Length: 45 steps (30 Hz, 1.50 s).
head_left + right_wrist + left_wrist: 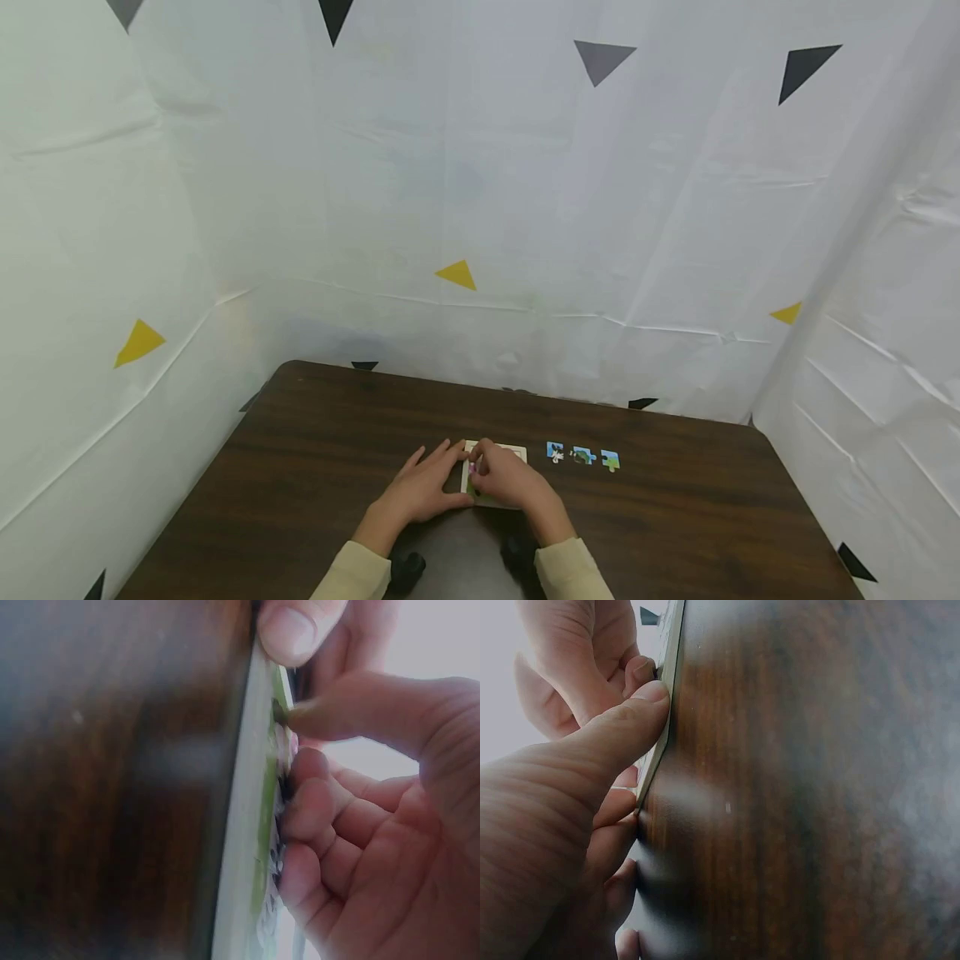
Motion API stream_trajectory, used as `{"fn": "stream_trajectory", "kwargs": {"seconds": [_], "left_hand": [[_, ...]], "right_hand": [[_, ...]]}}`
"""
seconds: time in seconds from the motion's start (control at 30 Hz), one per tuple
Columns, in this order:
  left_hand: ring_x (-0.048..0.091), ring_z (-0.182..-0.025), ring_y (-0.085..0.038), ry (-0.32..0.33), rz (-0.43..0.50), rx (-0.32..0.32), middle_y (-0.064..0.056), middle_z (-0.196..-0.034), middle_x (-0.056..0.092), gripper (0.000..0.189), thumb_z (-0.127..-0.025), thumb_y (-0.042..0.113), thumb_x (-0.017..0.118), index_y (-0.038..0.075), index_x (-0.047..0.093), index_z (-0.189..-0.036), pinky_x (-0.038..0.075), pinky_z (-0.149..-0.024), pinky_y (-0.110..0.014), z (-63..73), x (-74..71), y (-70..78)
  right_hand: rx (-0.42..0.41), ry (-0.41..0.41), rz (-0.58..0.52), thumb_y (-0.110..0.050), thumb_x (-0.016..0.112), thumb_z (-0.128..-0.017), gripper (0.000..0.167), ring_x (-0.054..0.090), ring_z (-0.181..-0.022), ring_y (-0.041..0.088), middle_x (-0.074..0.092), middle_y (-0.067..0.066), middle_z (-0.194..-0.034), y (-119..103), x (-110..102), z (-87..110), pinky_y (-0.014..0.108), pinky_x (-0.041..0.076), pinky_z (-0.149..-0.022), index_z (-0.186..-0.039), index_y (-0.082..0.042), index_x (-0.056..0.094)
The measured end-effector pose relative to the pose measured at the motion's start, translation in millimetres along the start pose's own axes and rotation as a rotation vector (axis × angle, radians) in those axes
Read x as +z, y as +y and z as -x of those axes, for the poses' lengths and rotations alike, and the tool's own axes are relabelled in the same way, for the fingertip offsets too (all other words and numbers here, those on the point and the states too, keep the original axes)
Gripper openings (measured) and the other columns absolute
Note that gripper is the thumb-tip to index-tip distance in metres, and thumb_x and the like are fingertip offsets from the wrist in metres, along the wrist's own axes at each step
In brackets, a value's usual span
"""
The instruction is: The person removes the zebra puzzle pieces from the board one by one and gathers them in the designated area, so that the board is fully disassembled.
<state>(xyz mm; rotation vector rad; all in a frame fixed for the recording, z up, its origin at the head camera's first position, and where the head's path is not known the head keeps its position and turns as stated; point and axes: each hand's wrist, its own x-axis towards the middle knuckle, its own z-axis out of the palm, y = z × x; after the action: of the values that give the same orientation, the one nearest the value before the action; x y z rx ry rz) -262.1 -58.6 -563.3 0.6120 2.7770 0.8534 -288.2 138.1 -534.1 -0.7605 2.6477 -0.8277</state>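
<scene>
A small puzzle board (521, 452) with a pale rim lies flat on the table, partly hidden by both hands. My left hand (422, 490) holds the board at its left side, with the thumb on the near edge and the index finger toward the far corner. Over the board, my right hand (513, 482) has its fingers curled, and thumb and fingertips pinch a colourful puzzle piece (282, 694) at the board's surface. Most of that piece is covered. Green printing and the board's pale edge (238, 847) show in the right wrist view.
Right of the board lie three loose jigsaw pieces: a blue and white one (554, 451), a blue and dark green one (582, 456) and a blue and green one (611, 460). The dark wooden table (697, 500) meets white sheeting (525, 208) on its far side.
</scene>
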Motion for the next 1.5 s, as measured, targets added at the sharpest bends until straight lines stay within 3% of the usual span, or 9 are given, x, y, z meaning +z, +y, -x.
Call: {"fn": "stream_trajectory", "kwargs": {"seconds": [0.43,1.17,1.5], "left_hand": [[0.020,-0.148,-0.025,0.006,0.004,-0.004,-0.005,-0.159,0.029,0.086,-0.086,0.063,0.064,0.020,0.034,-0.154,0.006,-0.118,-0.055,0.3,-3.1,2.4],[0.021,-0.147,-0.024,-0.008,0.012,-0.006,-0.003,-0.159,0.029,0.092,-0.084,0.066,0.064,0.021,0.029,-0.156,0.006,-0.118,-0.056,0.4,-0.4,4.1],[0.019,-0.148,-0.024,-0.012,0.014,-0.008,-0.004,-0.160,0.027,0.089,-0.084,0.068,0.062,0.023,0.032,-0.154,0.005,-0.118,-0.056,-1.9,1.4,-3.7]], "right_hand": [[0.004,-0.035,-0.135,-0.013,0.065,-0.094,0.027,0.054,-0.061,0.015,0.059,0.000,-0.081,5.2,-5.1,0.3,0.030,0.046,-0.054,-0.117,-0.006,0.055],[-0.008,-0.024,-0.164,-0.016,0.067,-0.094,0.024,0.056,-0.060,0.014,0.062,0.000,-0.076,10.0,-2.6,1.9,0.029,0.046,-0.054,-0.113,-0.009,0.055],[-0.039,-0.020,-0.239,-0.017,0.066,-0.095,0.026,0.049,-0.055,0.013,0.059,0.003,-0.074,14.6,-2.6,-1.3,0.027,0.042,-0.049,-0.116,-0.006,0.057]]}}
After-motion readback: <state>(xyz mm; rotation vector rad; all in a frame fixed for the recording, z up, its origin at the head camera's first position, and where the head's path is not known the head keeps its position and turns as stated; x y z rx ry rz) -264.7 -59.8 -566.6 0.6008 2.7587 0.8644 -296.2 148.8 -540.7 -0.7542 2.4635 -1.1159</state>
